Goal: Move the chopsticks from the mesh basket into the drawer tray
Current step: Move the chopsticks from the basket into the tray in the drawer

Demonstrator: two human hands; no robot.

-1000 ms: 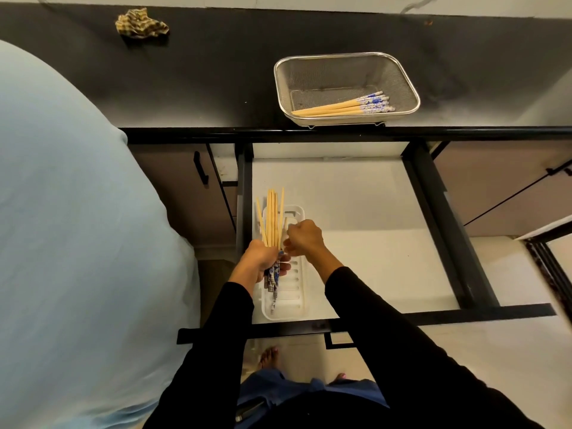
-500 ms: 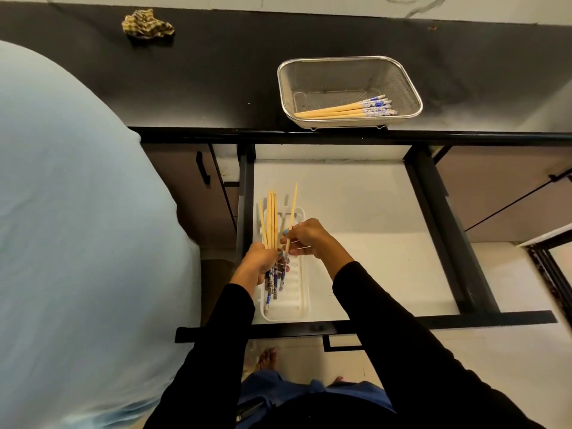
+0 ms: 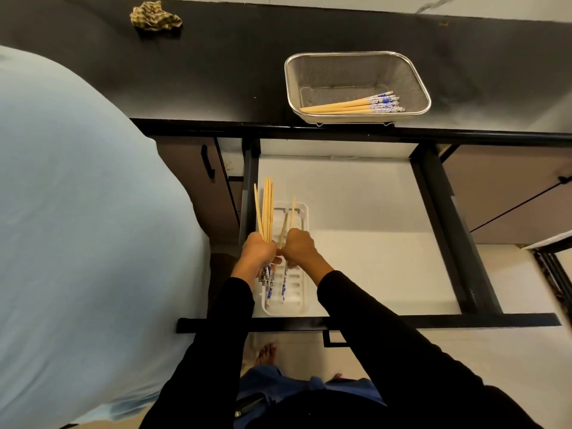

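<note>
Right hand (image 3: 298,247), gripping a chopstick or two, has dropped lower over the drawer tray (image 3: 301,300) beside left hand (image 3: 258,253) clutching the chopsticks (image 3: 266,209); more remain in mesh basket (image 3: 416,75), so unloading continues.

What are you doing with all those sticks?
Putting chopsticks away. The left hand holds a bundle of chopsticks over the white tray in the open drawer. The right hand has its grip on a single chopstick, lining it up with the tray. More chopsticks wait in the mesh basket on the black counter, so the job isn't finished.
</note>
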